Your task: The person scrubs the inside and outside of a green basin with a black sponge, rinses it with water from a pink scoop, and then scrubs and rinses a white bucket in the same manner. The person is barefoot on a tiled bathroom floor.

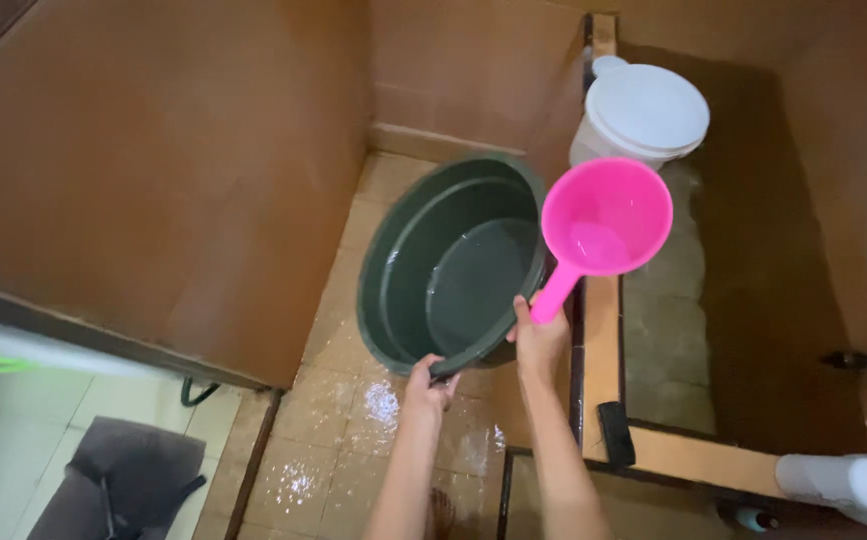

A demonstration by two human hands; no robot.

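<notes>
My left hand [425, 385] grips the near rim of a dark green round basin [450, 265], which is tilted up off the wet tiled floor with a little water inside. My right hand [538, 335] holds the handle of a bright pink water dipper [605, 217]. The dipper's bowl holds some water and hovers beside the basin's right rim, above the edge of a tiled water tank [601, 350].
The tank holds water [668, 330], with a white lidded bucket [643, 112] at its far end. Brown tiled walls enclose the space. A white bottle [843, 485] lies at the lower right. Grey cloth [118, 480] lies on the floor at lower left.
</notes>
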